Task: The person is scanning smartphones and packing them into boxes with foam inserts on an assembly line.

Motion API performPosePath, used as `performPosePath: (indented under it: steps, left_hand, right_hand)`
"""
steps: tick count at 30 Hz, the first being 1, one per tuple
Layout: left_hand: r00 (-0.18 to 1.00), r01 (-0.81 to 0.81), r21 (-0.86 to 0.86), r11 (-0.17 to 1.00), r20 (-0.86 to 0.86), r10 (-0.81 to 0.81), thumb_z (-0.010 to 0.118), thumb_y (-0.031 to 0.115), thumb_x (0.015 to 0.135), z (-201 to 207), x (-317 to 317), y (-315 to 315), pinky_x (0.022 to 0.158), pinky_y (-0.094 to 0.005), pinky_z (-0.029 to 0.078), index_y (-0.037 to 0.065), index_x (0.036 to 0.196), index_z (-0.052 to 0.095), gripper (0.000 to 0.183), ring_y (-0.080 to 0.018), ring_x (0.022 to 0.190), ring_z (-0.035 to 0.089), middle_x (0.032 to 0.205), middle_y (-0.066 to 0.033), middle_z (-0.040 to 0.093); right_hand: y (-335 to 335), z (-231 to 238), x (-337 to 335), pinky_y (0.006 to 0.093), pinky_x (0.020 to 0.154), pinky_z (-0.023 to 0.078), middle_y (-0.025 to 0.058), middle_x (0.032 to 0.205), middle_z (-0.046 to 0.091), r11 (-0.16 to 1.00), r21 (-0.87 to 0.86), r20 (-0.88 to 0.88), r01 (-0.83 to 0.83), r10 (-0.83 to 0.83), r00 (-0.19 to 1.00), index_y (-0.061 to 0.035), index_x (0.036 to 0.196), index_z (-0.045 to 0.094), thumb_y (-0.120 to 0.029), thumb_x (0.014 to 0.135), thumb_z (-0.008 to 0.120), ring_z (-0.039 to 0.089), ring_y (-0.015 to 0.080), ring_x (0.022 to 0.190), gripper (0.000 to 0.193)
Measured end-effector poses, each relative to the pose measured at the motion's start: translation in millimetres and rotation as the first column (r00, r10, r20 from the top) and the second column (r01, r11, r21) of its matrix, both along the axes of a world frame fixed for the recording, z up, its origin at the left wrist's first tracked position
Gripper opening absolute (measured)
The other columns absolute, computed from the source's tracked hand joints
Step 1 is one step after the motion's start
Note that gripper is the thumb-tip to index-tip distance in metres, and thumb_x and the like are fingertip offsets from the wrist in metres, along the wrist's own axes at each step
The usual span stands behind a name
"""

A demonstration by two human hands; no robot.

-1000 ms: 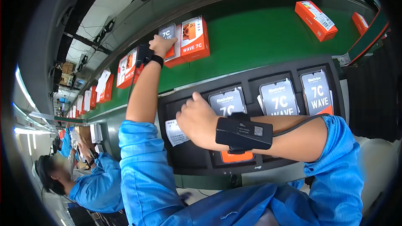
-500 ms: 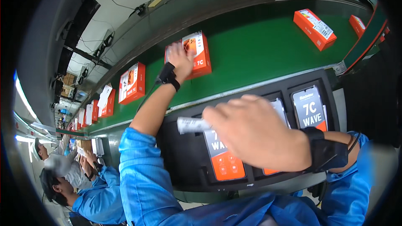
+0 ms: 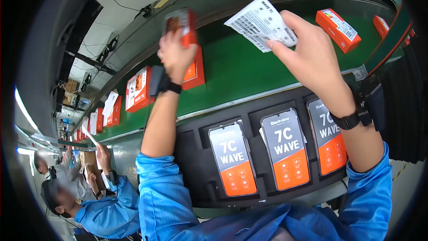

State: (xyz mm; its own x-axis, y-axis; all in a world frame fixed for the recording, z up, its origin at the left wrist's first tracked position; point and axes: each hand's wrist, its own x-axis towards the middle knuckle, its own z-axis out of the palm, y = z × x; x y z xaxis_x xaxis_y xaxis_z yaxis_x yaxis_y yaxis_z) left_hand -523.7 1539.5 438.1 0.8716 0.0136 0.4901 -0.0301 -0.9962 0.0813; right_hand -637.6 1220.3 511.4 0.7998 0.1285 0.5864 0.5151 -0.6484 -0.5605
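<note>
My left hand (image 3: pixel 177 53) is closed on an orange box lid (image 3: pixel 186 20), smeared by motion and raised above an orange box (image 3: pixel 196 70) on the green belt. Part of that box is hidden by the hand and lid. Between thumb and fingers, my right hand (image 3: pixel 312 47) pinches a flat white packet (image 3: pixel 261 24) with dark print, held up over the belt. Below my hands, a black foam tray (image 3: pixel 189 169) carries three phones with grey-and-orange fronts: a left phone (image 3: pixel 232 158), a middle phone (image 3: pixel 285 149) and a right phone (image 3: pixel 327 138) partly covered by my right wrist.
The green belt (image 3: pixel 240 73) runs across beyond the tray. Another orange box (image 3: pixel 139 89) and several more stand along it to the left. A narrow orange box (image 3: pixel 338 30) lies at the right. Co-workers, one in a blue sleeve (image 3: pixel 111 207), sit at the left.
My right hand has swung up and away from over the tray with the white packet, uncovering the phones. My left hand has lifted the lid up and leftward off the orange box.
</note>
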Motion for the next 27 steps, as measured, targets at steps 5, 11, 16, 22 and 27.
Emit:
performPosePath:
  steps: [5, 11, 16, 22, 27]
  left_hand:
    - [0.997, -0.047, -0.062, 0.997, -0.065, 0.043, 0.068, 0.03, 0.067, -25, 5, 68, 0.101, -0.0542, 0.036, 0.017, 0.137, 0.049, 0.074, -0.0354, 0.132, 0.034, 0.146, -0.0106, 0.04]
    - [0.951, 0.152, -0.129, 0.98, -0.25, -0.18, 0.068, 0.032, 0.066, -41, 3, 48, 0.102, -0.0461, 0.039, 0.011, 0.136, 0.048, 0.075, -0.0377, 0.13, 0.039, 0.144, -0.015, 0.04]
    - [0.894, -0.045, 0.123, 0.991, -0.438, 0.095, 0.064, 0.032, 0.074, -70, -12, 0, 0.091, -0.0731, 0.031, 0.016, 0.15, 0.016, 0.091, -0.0385, 0.141, 0.014, 0.155, -0.0128, 0.015]
    - [0.872, 0.017, 0.05, 0.999, -0.49, 0.01, 0.063, 0.031, 0.075, -88, -5, -3, 0.109, -0.0585, 0.022, 0.008, 0.149, 0.014, 0.092, -0.053, 0.136, 0.008, 0.152, -0.0253, 0.012]
    - [0.894, -0.072, -0.063, 0.995, -0.447, 0.036, 0.069, 0.033, 0.072, -88, 6, -8, 0.102, -0.0634, 0.031, 0.014, 0.149, 0.023, 0.092, -0.0363, 0.142, 0.017, 0.153, -0.0161, 0.02]
  right_hand:
    - [13, -10, 4, 0.0449, 0.064, 0.05, 0.0172, 0.079, 0.064, 0.998, -0.057, -0.059, -0.017, 0.014, 0.998, -0.0056, 0.093, 0.057, -0.018, 0.079, 0.066, 0.062, 0.0378, 0.075, 0.021]
    - [15, -18, 7, 0.0436, 0.062, 0.049, 0.0179, 0.078, 0.064, 0.997, -0.082, -0.021, -0.016, 0.015, 1.0, -0.0037, 0.091, 0.056, -0.019, 0.079, 0.066, 0.061, 0.0383, 0.074, 0.022]
    - [14, -33, 15, 0.0447, 0.064, 0.051, 0.0169, 0.077, 0.065, 0.993, -0.12, 0.008, 0.001, 0.0, 1.0, -0.0044, 0.092, 0.058, -0.018, 0.078, 0.065, 0.063, 0.0373, 0.074, 0.02]
    - [18, -37, 17, 0.0423, 0.062, 0.047, 0.0197, 0.084, 0.063, 0.991, -0.133, 0.001, -0.032, 0.032, 0.999, -0.0017, 0.091, 0.056, -0.022, 0.083, 0.065, 0.061, 0.0387, 0.076, 0.023]
    - [13, -35, 18, 0.0455, 0.069, 0.049, 0.0154, 0.082, 0.065, 0.992, -0.127, -0.117, 0.025, -0.04, 0.992, -0.0048, 0.093, 0.062, -0.024, 0.086, 0.059, 0.062, 0.0377, 0.079, 0.02]
